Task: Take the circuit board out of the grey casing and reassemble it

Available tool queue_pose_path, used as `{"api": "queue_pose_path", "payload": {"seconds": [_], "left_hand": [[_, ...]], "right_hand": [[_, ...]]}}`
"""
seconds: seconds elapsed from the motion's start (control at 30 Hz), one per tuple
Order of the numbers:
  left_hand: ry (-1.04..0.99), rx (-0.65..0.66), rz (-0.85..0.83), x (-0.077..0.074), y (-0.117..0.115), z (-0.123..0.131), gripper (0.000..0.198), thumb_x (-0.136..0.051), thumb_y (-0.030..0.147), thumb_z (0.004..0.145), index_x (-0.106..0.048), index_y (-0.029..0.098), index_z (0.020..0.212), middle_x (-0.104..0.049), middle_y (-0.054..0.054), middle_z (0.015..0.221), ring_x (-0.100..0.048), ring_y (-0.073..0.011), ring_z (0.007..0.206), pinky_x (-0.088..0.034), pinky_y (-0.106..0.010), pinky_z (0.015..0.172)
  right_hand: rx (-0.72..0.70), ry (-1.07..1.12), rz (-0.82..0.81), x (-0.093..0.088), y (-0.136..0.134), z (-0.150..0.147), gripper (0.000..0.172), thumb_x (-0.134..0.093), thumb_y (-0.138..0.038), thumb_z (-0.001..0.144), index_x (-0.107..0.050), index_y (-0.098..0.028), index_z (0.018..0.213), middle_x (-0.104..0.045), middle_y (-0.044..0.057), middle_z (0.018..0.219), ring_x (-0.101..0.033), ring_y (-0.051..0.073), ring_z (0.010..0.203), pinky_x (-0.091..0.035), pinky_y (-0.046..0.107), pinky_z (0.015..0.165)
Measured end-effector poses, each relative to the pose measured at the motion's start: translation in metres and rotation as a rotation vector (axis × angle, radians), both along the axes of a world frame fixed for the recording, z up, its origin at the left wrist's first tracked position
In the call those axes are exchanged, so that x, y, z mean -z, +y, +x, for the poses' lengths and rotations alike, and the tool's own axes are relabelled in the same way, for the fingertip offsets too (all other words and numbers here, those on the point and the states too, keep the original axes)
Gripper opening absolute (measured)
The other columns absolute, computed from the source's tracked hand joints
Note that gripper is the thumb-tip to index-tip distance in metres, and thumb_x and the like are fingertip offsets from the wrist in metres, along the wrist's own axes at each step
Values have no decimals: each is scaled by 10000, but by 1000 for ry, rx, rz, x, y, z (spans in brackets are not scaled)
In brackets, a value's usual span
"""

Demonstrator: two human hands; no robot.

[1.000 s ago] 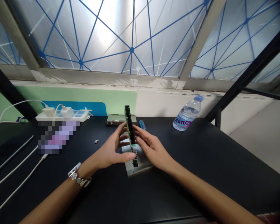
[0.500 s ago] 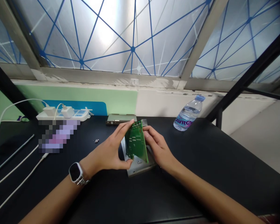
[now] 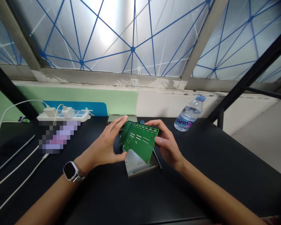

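Note:
A green circuit board [image 3: 140, 139] is held up and tilted between my two hands, its flat side with pale markings towards me. My left hand [image 3: 107, 142] grips its left edge, fingers along the top corner and thumb below. On the right edge, my right hand [image 3: 167, 140] pinches the board, thumb in front and fingers behind. Beneath it a metal plate or casing [image 3: 137, 167] lies on the table, partly covered by the board. Along the casing's right side lies a thin dark rod [image 3: 158, 160], its blue end [image 3: 142, 122] apparently showing behind the board.
A flat metal box [image 3: 121, 118] sits by the wall. Further left are a white power strip [image 3: 81, 116] with plugs and cables, and a blurred-out object [image 3: 61, 137]. A water bottle [image 3: 188, 114] stands at the back right of the black table [image 3: 213, 162].
The circuit board has turned from nearly edge-on to show its broad face. My right hand has moved right with its edge, and my left hand slightly left. More of the casing shows.

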State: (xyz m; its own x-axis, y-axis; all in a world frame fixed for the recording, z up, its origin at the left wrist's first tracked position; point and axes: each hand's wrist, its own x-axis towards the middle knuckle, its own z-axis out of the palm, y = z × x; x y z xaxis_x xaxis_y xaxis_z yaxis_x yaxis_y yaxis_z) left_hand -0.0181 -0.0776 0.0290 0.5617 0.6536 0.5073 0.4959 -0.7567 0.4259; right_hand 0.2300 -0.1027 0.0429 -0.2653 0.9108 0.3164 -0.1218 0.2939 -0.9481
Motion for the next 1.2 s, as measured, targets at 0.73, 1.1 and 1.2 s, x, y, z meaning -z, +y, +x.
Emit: {"api": "queue_pose_path", "payload": {"seconds": [0.73, 1.1, 1.2], "left_hand": [[-138, -60, -263, 8, 12, -11, 994, -749, 350, 799, -163, 301, 1599, -277, -141, 1623, -386, -390, 1416, -343, -593, 1168], [-100, -87, -3, -1, 12, -15, 956, -736, 258, 789, -194, 310, 1574, -317, -117, 1587, -344, -364, 1451, -357, -539, 1186], [-151, -203, 34, 0, 17, -19, 956, -765, 313, 785, -212, 300, 1565, -349, -135, 1563, -442, -356, 1379, -452, -526, 1104]], "right_hand": [[-73, -113, 22, 6, 3, 3, 567, -574, -236, 705, -589, -257, 1272, -718, 38, 956, -626, 236, 748, -457, 350, 657], [-33, -203, -192, 22, 19, -3, 319, -683, -473, 889, -637, -173, 985, -612, -16, 634, -551, 139, 534, -452, 293, 568], [-83, -155, -203, 19, 17, -3, 330, -697, -470, 883, -604, -182, 1014, -619, -24, 652, -583, 144, 567, -471, 292, 595]]}}
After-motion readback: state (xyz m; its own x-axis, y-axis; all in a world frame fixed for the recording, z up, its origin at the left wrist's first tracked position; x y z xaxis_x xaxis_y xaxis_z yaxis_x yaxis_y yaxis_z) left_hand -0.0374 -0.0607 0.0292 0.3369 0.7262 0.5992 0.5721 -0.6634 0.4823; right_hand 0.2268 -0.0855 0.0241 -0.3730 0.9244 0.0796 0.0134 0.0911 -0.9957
